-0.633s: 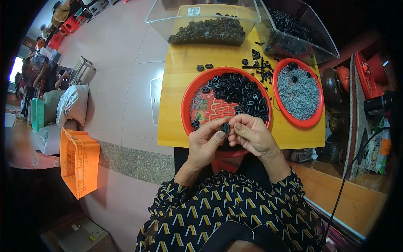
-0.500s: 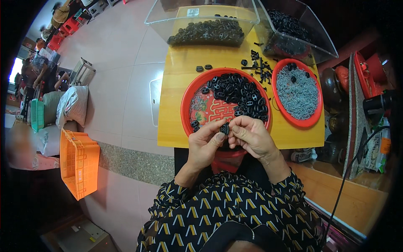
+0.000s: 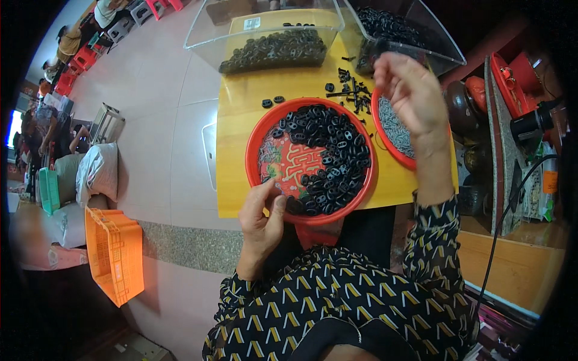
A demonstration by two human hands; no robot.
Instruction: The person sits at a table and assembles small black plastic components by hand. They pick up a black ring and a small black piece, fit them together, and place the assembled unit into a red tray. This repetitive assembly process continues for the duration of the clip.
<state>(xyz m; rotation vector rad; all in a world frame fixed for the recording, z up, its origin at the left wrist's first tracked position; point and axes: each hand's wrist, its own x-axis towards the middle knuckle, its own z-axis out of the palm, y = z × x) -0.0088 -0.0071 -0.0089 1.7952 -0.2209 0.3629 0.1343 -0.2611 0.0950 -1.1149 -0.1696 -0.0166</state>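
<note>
Black two-holed pieces [image 3: 343, 156] lie heaped in a round red tray [image 3: 250, 150], just ahead and to the right of the person's left hand [image 3: 259, 219]. That hand is at the tray's near left rim, its thumb and forefinger parted by a narrow gap; whether a piece is between them cannot be told. One dark piece sits right beside the thumb tip. Beyond the forefinger, the tray's printed floor shows, with thin silvery bits scattered along its left side.

The person's right hand [image 3: 414, 93] is raised, well apart from the left and further forward, fingers curled. It is blurred, so what it holds, if anything, cannot be made out. Below its palm, partly covered by it, is a second red tray [image 3: 404, 160] of small silvery pieces [image 3: 394, 129], which look like screws. Just left of the right hand's fingers, loose black stems [image 3: 361, 99] lie on the yellow table [image 3: 235, 132]. Behind those fingers stands a clear bin [image 3: 448, 58] with dark parts inside. Another clear bin [image 3: 226, 43], part-filled with black pieces, stands straight ahead of the left hand, past two loose pieces [image 3: 273, 101] on the tabletop. Far left of the left hand, an orange crate [image 3: 123, 259] rests on the floor.
</note>
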